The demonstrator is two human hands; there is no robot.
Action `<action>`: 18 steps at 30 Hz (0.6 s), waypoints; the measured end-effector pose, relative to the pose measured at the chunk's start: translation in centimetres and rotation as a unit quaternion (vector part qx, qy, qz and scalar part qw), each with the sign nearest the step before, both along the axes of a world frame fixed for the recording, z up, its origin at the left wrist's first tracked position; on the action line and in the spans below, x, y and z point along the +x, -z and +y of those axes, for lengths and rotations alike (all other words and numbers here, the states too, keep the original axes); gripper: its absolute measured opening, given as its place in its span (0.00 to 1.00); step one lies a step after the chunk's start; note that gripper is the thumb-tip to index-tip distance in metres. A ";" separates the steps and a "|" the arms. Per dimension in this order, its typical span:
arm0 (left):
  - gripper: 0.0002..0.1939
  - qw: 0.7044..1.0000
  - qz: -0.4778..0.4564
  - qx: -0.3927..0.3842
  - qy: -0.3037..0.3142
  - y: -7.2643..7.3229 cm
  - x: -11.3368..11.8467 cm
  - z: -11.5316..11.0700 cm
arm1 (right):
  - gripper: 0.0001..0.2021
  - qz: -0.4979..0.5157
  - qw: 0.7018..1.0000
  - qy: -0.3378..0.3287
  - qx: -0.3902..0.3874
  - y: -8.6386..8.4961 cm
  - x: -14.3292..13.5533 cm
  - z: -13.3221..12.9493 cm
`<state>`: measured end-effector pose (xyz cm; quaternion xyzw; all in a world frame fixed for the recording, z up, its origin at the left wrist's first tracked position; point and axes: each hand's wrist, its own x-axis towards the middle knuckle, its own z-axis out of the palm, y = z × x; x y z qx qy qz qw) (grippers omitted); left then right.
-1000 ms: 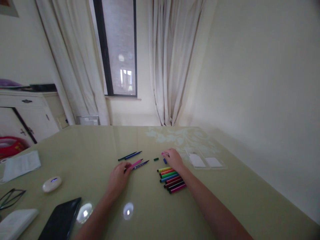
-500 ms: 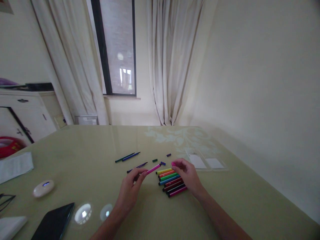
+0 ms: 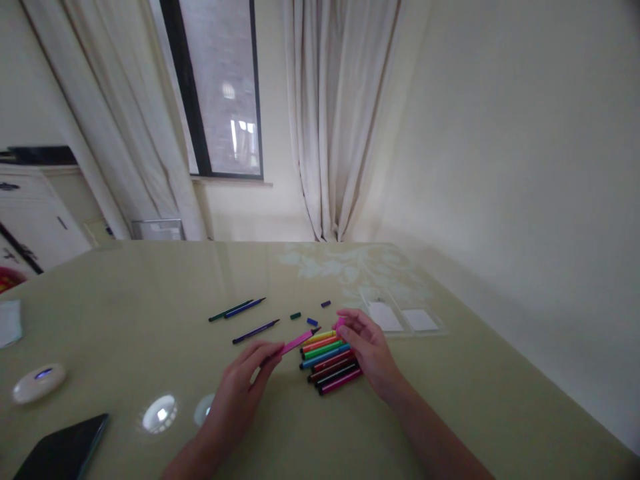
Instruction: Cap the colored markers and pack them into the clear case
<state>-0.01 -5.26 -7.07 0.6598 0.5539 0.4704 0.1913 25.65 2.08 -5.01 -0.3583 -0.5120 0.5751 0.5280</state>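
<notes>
Between the fingers of my left hand (image 3: 250,378) is a pink felt-tip pen (image 3: 299,341), its bare dark tip pointing up and right. My right hand (image 3: 369,347) pinches a small pink cap (image 3: 341,323), apart from the pen. Under and beside the right hand lies a row of capped felt-tip pens (image 3: 327,359) in yellow, orange, green, blue, red, brown, black and magenta. Farther left rest uncapped pens, a dark green one (image 3: 225,313), a blue one (image 3: 246,308) and a dark purple one (image 3: 256,331). Loose caps, green (image 3: 295,315), blue (image 3: 312,322) and purple (image 3: 326,304), lie behind the row.
A clear plastic case (image 3: 410,333) with white paper lies to the right, near the wall. On the left are a white oval device (image 3: 39,384), a black tablet-like object (image 3: 63,448) and a sheet of paper (image 3: 10,323). Curtains (image 3: 330,133) hang behind the table (image 3: 150,293).
The view has turned a little to the right, so everything sits farther left. Both hands keep hold of the pink pen and its cap, which stay apart.
</notes>
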 end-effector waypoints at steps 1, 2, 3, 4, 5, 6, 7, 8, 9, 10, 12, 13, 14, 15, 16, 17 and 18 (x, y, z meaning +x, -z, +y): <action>0.15 1.000 0.005 0.004 0.003 0.0 0.1 -0.1 | 0.19 0.002 1.000 -0.001 -0.002 -0.1 0.0 0.0; 0.15 1.000 0.010 0.009 0.005 0.0 0.2 -0.2 | 0.19 0.002 1.000 -0.004 -0.004 -0.2 0.0 -0.1; 0.14 1.000 0.014 0.013 0.007 0.1 0.3 -0.3 | 0.18 0.003 1.000 -0.008 -0.006 -0.3 0.0 -0.1; 0.13 1.000 0.017 0.017 0.009 0.1 0.3 -0.4 | 0.17 0.005 1.000 -0.012 -0.007 -0.4 -0.1 -0.2; 0.13 1.000 0.020 0.020 0.012 0.2 0.3 -0.4 | 0.16 0.007 1.000 -0.017 -0.008 -0.4 -0.1 -0.3; 0.13 0.999 0.023 0.023 0.015 0.2 0.4 -0.4 | 0.16 0.009 1.000 -0.022 -0.010 -0.5 -0.2 -0.4; 0.13 0.999 0.025 0.025 0.017 0.2 0.4 -0.4 | 0.15 0.010 0.999 -0.028 -0.011 -0.6 -0.2 -0.4; 0.13 0.999 0.027 0.028 0.019 0.3 0.4 -0.4 | 0.15 0.009 0.999 -0.032 -0.010 -0.7 -0.3 -0.5; 0.13 0.999 0.030 0.031 0.021 0.3 0.4 -0.4 | 0.15 0.007 0.999 -0.033 -0.009 -0.7 -0.4 -0.6; 0.13 0.999 0.034 0.033 0.021 0.3 0.3 -0.4 | 0.15 0.003 0.999 -0.032 -0.008 -0.7 -0.4 -0.6; 0.12 0.998 0.043 0.035 0.016 0.4 0.3 -0.4 | 0.14 -0.001 1.000 -0.030 -0.005 -0.8 -0.5 -0.7; 0.12 0.998 0.048 0.037 0.014 0.5 0.3 -0.4 | 0.14 -0.002 0.999 -0.031 -0.005 -0.8 -0.6 -0.7; 0.12 0.998 0.052 0.040 0.014 0.5 0.3 -0.4 | 0.14 -0.002 0.999 -0.034 -0.007 -0.8 -0.6 -0.7; 0.12 0.997 0.055 0.046 0.018 0.6 0.2 -0.4 | 0.14 -0.001 0.999 -0.038 -0.009 -0.8 -0.7 -0.7; 0.12 0.997 0.056 0.054 0.022 0.6 0.2 -0.3 | 0.15 0.000 0.999 -0.041 -0.012 -0.7 -0.7 -0.7; 0.12 0.996 0.057 0.061 0.026 0.7 0.2 -0.3 | 0.15 0.000 0.999 -0.043 -0.015 -0.7 -0.7 -0.7; 0.12 0.996 0.059 0.069 0.028 0.7 0.1 -0.2 | 0.15 0.000 0.999 -0.045 -0.017 -0.6 -0.8 -0.7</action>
